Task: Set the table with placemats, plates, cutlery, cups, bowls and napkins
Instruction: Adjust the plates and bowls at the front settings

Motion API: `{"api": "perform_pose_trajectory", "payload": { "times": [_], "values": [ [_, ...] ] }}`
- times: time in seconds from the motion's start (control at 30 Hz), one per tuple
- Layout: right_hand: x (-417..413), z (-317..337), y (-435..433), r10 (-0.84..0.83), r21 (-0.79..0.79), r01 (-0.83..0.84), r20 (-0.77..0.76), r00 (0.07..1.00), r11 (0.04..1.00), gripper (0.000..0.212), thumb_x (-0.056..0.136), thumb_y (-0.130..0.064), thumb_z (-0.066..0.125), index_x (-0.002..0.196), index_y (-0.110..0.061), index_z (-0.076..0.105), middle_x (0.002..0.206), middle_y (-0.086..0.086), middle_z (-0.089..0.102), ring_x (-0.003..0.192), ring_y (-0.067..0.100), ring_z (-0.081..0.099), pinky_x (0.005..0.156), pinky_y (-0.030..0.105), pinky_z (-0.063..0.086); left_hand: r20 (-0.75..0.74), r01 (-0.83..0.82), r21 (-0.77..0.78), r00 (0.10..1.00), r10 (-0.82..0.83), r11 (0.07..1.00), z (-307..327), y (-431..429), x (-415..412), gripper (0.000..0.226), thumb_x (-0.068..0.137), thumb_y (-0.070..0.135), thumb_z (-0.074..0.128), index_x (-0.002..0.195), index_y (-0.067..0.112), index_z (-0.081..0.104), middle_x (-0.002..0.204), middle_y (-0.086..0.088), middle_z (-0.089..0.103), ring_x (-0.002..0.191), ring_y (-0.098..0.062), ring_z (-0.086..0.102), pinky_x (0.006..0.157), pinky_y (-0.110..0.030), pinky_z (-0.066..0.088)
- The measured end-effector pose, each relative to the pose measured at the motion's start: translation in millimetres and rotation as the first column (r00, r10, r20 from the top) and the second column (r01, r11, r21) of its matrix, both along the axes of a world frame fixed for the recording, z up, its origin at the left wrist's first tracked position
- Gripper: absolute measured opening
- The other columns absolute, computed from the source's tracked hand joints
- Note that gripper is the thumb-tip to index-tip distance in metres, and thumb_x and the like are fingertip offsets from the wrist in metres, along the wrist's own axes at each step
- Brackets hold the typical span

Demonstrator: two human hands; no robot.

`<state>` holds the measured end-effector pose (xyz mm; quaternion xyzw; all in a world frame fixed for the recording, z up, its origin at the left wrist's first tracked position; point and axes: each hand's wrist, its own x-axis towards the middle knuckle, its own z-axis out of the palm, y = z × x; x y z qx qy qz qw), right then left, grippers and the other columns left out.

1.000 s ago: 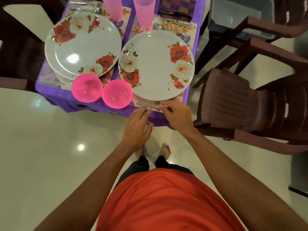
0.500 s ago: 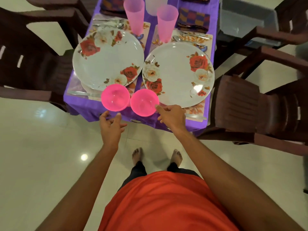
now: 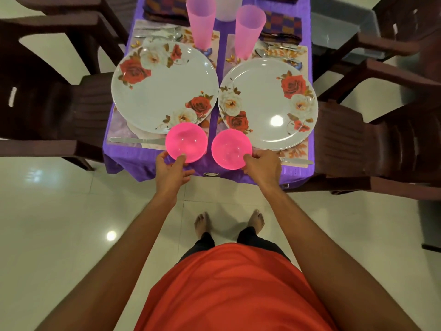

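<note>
Two pink bowls sit mouth-up at the near edge of the purple-clothed desk (image 3: 124,163), side by side and just apart; the left bowl (image 3: 187,139) overlaps the near rim of the left plate (image 3: 164,87); the right bowl (image 3: 230,146) sits against the right plate (image 3: 267,103); the left hand (image 3: 171,170) pinches the left bowl's near rim, thumb on top; the right hand (image 3: 262,167) curls its fingers on the right bowl's near rim; the left knife (image 3: 137,140) and right knife (image 3: 296,160) lie with long axes crosswise, along the desk's edge; two tall pink cups (image 3: 200,22) stand beyond the plates, with checked napkins (image 3: 282,27) and more cutlery (image 3: 274,52) there; dark chairs (image 3: 381,139) flank the desk; the bowls are glossy, translucent; the plates white with red and cream roses.
</note>
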<state>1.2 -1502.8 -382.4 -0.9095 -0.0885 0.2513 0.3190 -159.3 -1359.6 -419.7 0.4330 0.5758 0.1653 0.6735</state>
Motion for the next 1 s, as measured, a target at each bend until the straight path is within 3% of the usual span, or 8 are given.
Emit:
{"api": "perform_pose_trajectory", "payload": {
  "times": [0.1, 0.27, 0.4, 0.57, 0.63, 0.73, 0.87, 1.0],
  "values": [
    [-2, 1, 0, -0.03, -0.01, 0.03, 0.014, 0.999, 0.999, 0.022, 0.09, -0.022, 0.066, 0.107, -0.014, 0.078, 0.073, -0.003, 0.073, 0.06, -0.001, 0.061, 0.052, 0.011, 0.04, 0.009, 0.032, -0.008, 0.999, -0.032, 0.999, -1, 3, -3, 0.049, 0.099, 0.028, 0.06, 0.141, 0.026, 0.034, 0.108, -0.013, 0.071, 0.081, -0.022, 0.075, 0.07, -0.033, 0.058],
    [-4, 1, -1, -0.09, 0.039, 0.089, 0.023, 0.996, 0.995, 0.025, 0.092, -0.036, 0.067, 0.094, -0.015, 0.08, 0.072, -0.003, 0.074, 0.07, 0.015, 0.071, 0.078, 0.032, 0.058, 0.01, 0.067, -0.025, 0.998, -0.066, 0.997, -1, 8, -4, 0.052, 0.099, 0.03, 0.06, 0.143, 0.025, 0.034, 0.107, -0.011, 0.072, 0.082, -0.022, 0.075, 0.075, -0.036, 0.06],
    [-5, 8, -8, -0.102, 0.037, 0.098, 0.143, 0.984, 0.995, 0.035, 0.091, -0.049, 0.065, 0.095, -0.017, 0.079, 0.079, -0.006, 0.073, 0.075, 0.013, 0.066, 0.078, 0.03, 0.049, 0.016, 0.053, -0.02, 0.998, -0.053, 0.998, 3, 11, -11, 0.048, 0.098, 0.034, 0.062, 0.139, 0.025, 0.039, 0.11, -0.01, 0.069, 0.075, -0.018, 0.071, 0.066, -0.03, 0.058],
    [-17, 27, 6, 0.079, 0.075, -0.103, 0.266, 0.961, 0.992, 0.02, 0.091, -0.036, 0.067, 0.095, -0.02, 0.077, 0.078, -0.008, 0.07, 0.073, 0.011, 0.063, 0.072, 0.028, 0.049, -0.084, 0.049, 0.284, 0.996, -0.026, 0.957, 3, 25, -37, 0.033, 0.096, 0.033, 0.065, 0.124, 0.018, 0.057, 0.103, -0.004, 0.066, 0.083, -0.013, 0.067, 0.065, -0.02, 0.052],
    [-19, 30, 24, 0.217, 0.081, -0.247, 0.268, 0.939, 0.966, 0.016, 0.089, -0.031, 0.069, 0.098, -0.02, 0.077, 0.085, -0.007, 0.072, 0.078, 0.011, 0.064, 0.075, 0.026, 0.048, -0.23, 0.175, 0.47, 0.971, -0.072, 0.865, 6, 39, -48, 0.026, 0.096, 0.024, 0.065, 0.119, 0.013, 0.065, 0.105, -0.004, 0.065, 0.084, -0.01, 0.063, 0.067, -0.008, 0.047],
    [-16, 30, 57, 0.337, 0.104, -0.369, 0.239, 0.911, 0.924, 0.02, 0.087, -0.028, 0.072, 0.106, -0.022, 0.076, 0.089, -0.008, 0.072, 0.082, 0.009, 0.06, 0.078, 0.023, 0.042, -0.479, 0.452, 0.642, 0.867, -0.137, 0.62, 4, 68, -62, 0.021, 0.094, 0.016, 0.066, 0.113, 0.009, 0.073, 0.11, -0.011, 0.068, 0.096, -0.023, 0.064, 0.086, -0.023, 0.046],
    [-7, 27, 96, 0.434, 0.075, -0.457, 0.208, 0.876, 0.886, 0.025, 0.085, -0.026, 0.073, 0.108, -0.018, 0.077, 0.082, -0.008, 0.07, 0.081, 0.013, 0.063, 0.082, 0.03, 0.05, -0.697, 0.718, 0.631, 0.691, -0.192, 0.295, 0, 101, -67, 0.023, 0.091, 0.015, 0.069, 0.113, 0.009, 0.074, 0.107, -0.01, 0.069, 0.101, -0.03, 0.059, 0.087, -0.035, 0.045],
    [-11, 22, 113, 0.455, -0.005, -0.462, 0.175, 0.873, 0.887, 0.027, 0.081, -0.033, 0.075, 0.099, -0.012, 0.077, 0.084, 0.002, 0.073, 0.08, 0.021, 0.066, 0.078, 0.036, 0.054, -0.762, 0.786, 0.617, 0.608, -0.223, 0.036, -2, 125, -61, 0.021, 0.085, 0.009, 0.074, 0.106, 0.007, 0.075, 0.098, -0.012, 0.07, 0.091, -0.035, 0.061, 0.078, -0.045, 0.051]
  ]
}}
